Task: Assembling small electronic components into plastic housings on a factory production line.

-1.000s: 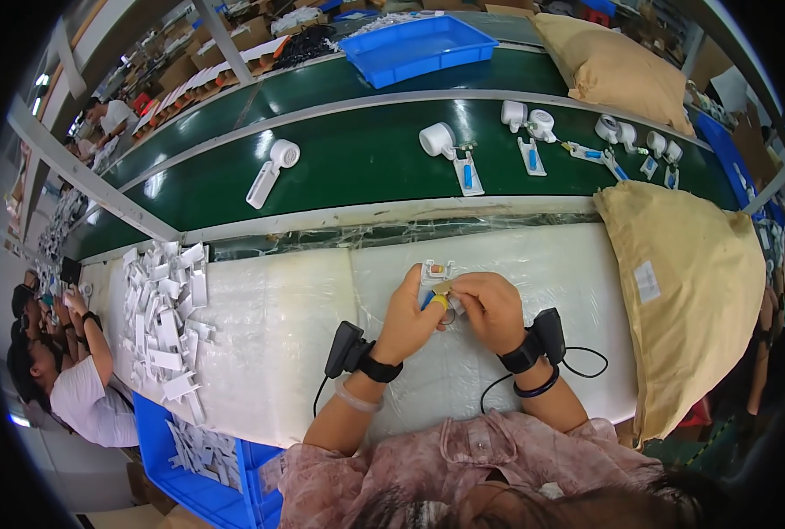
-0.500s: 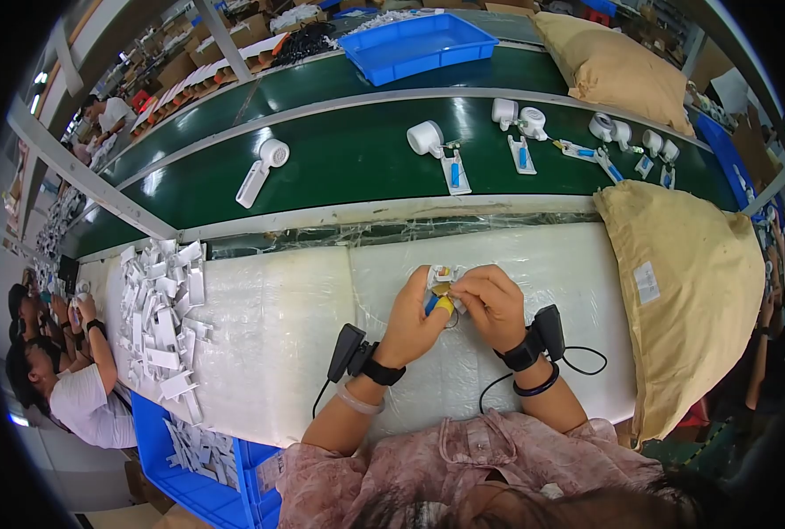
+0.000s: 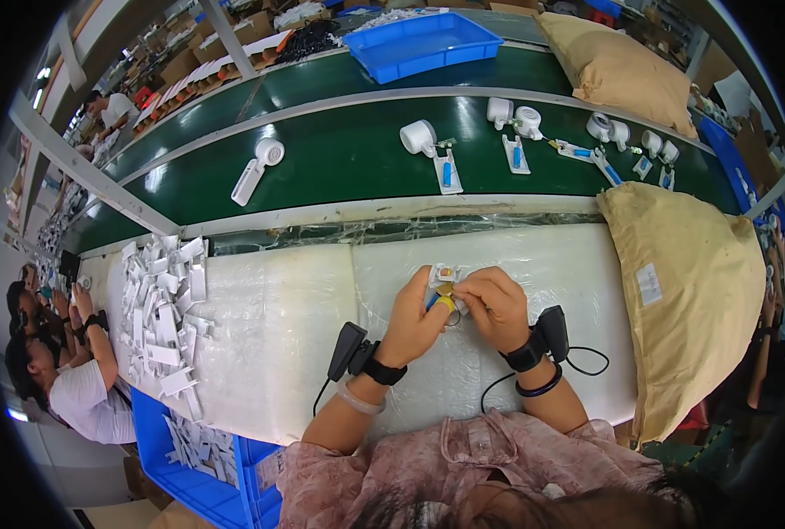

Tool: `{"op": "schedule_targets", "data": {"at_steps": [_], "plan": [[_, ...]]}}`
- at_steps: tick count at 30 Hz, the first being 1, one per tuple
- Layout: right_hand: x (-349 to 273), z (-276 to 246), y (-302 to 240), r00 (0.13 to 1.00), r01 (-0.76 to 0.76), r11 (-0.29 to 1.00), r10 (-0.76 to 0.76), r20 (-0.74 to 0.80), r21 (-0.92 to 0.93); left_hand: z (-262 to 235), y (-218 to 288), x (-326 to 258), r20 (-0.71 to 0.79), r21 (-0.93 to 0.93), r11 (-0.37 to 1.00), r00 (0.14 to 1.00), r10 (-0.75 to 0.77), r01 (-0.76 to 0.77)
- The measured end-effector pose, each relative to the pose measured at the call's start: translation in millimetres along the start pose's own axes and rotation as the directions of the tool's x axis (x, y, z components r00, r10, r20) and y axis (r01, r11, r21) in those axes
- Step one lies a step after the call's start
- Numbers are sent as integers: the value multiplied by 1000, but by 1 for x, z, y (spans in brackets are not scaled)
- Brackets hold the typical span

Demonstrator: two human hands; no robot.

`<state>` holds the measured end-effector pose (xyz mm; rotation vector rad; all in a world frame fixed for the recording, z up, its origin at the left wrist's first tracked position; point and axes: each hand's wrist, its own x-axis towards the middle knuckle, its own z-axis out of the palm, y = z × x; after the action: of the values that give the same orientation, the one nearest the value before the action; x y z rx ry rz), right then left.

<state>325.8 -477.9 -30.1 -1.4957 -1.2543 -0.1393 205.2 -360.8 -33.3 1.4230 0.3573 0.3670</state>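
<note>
Over the near table, my left hand [image 3: 412, 319] is closed around a small white plastic part [image 3: 446, 273] that looks like an opened fan handle, with a bit of blue showing beside the fingers. Opposite it, my right hand [image 3: 496, 309] has thumb and forefinger pinched at the same part. Between the hands sits a small yellow piece [image 3: 448, 302]; the fingers partly hide it, and its kind is unclear. What exactly the right fingertips grip is too small to make out. Both wrists carry black straps with small black boxes.
White handle covers [image 3: 161, 309] lie heaped on the left of the table [image 3: 278, 335]. Below is a blue crate [image 3: 207, 502]. Handheld fans [image 3: 419, 137], several opened with blue batteries, rest on the green belt [image 3: 340, 167]. A brown sack [image 3: 684, 300] stands right. Co-workers [image 3: 84, 397] sit left.
The fans on the green belt have shifted slightly left. My hands stay nearly in place, still on the white part, with the fingers moved only a little.
</note>
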Motion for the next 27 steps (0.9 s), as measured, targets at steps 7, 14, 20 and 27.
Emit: {"op": "schedule_targets", "data": {"at_steps": [7, 14, 20, 27], "plan": [[1, 0, -2, 1000, 1, 1000, -1, -6, -23, -4, -4, 0, 24, 114, 991, 998, 61, -64], [3, -4, -5, 999, -27, 1000, 27, 21, 5, -3, 5, -2, 20, 41, 998, 999, 50, -51], [4, -5, -2, 1000, -11, 1000, 10, 24, 10, 0, 0, 0, 17, 135, 986, 995, 98, -99], [5, -8, 0, 999, 6, 1000, -7, 40, 17, 1, 9, 0, 37, 257, 959, 993, 111, -116]]}}
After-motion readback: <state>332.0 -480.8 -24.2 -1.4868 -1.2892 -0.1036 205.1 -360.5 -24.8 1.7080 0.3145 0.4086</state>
